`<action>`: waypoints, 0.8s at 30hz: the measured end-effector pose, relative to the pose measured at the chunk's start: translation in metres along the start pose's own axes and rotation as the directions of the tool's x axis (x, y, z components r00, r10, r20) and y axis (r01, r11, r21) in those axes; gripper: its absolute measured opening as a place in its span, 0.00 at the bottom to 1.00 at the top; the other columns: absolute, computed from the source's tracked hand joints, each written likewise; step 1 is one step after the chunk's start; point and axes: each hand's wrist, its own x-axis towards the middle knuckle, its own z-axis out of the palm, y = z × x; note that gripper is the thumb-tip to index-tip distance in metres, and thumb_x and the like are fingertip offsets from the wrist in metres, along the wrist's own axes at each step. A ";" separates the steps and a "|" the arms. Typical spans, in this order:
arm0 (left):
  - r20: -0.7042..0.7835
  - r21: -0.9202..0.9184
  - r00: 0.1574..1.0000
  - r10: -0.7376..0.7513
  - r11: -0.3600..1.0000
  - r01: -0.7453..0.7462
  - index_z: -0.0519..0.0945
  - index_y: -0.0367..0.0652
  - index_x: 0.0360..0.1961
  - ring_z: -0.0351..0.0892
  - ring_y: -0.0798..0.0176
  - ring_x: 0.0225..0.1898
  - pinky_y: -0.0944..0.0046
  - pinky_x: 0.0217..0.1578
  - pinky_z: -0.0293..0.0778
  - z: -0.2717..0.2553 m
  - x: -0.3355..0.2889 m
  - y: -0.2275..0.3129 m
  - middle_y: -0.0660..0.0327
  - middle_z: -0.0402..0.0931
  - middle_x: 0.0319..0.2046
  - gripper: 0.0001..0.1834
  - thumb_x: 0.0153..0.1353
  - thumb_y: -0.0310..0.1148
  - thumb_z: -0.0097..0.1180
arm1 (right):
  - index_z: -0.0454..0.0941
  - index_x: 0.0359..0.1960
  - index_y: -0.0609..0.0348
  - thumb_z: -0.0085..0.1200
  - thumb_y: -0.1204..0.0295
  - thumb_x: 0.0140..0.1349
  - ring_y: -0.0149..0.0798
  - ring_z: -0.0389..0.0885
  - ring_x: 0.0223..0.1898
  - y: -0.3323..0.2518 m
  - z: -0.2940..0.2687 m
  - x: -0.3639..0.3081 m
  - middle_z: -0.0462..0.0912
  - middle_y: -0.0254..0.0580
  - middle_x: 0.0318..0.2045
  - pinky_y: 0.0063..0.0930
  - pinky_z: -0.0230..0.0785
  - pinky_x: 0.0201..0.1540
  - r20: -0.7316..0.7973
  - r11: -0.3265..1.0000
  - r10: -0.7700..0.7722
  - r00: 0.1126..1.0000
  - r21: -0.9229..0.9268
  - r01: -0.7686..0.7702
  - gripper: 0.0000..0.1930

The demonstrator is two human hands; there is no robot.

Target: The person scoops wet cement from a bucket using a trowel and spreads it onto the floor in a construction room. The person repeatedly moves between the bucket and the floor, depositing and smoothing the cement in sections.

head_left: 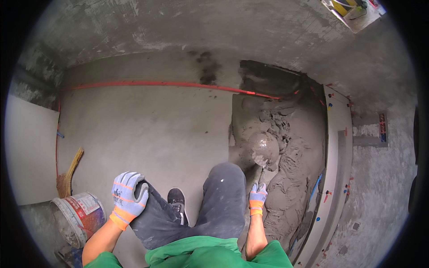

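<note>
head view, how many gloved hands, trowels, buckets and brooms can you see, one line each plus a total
gloved hands: 2, left hand resting on the knee, right hand holding the trowel
trowels: 1, trowel over the wet mortar
buckets: 1, bucket
brooms: 1, broom
total: 5

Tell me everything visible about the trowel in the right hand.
The trowel has a rounded blade, grey and coated with wet mortar, so its metal barely shows. A thin neck runs down from the blade to a handle hidden inside the gloved right hand. The blade lies roughly flat on the heap of wet mortar, in front of the person's right knee and beside the pale tile. Only the hand and the mortar touch it.
</note>
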 end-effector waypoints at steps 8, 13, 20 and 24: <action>-0.003 0.007 1.000 0.003 1.000 -0.003 0.74 0.42 0.34 0.69 0.49 0.42 0.54 0.46 0.63 0.002 0.000 -0.002 0.55 0.72 0.36 0.15 0.41 0.28 0.58 | 0.70 0.29 0.63 0.52 0.66 0.57 0.54 0.74 0.22 -0.030 -0.030 -0.005 0.75 0.52 0.19 0.38 0.65 0.24 -0.165 0.943 -0.232 0.959 0.201 0.263 0.11; -0.044 0.020 0.999 0.029 0.999 -0.028 0.74 0.41 0.33 0.70 0.50 0.41 0.54 0.45 0.64 0.001 0.002 0.001 0.55 0.73 0.35 0.14 0.42 0.27 0.58 | 0.70 0.36 0.66 0.54 0.67 0.51 0.57 0.77 0.26 -0.018 -0.014 -0.007 0.77 0.57 0.23 0.40 0.68 0.27 -0.105 0.983 -0.147 0.984 0.093 0.157 0.16; -0.042 0.017 0.998 0.049 0.999 -0.048 0.75 0.42 0.34 0.71 0.50 0.41 0.54 0.46 0.64 0.002 0.008 0.000 0.55 0.73 0.35 0.15 0.41 0.28 0.58 | 0.67 0.49 0.75 0.52 0.59 0.55 0.59 0.72 0.48 0.002 0.015 0.001 0.74 0.67 0.42 0.39 0.63 0.51 0.215 0.966 0.217 0.952 0.092 -0.241 0.29; -0.023 -0.004 0.999 0.049 0.999 -0.049 0.75 0.41 0.33 0.71 0.50 0.41 0.55 0.45 0.65 0.002 0.011 0.006 0.55 0.73 0.35 0.13 0.42 0.27 0.58 | 0.65 0.23 0.55 0.48 0.61 0.59 0.30 0.59 0.08 -0.019 -0.041 -0.008 0.63 0.31 0.11 0.25 0.54 0.08 0.629 0.381 0.138 0.765 0.679 -0.627 0.13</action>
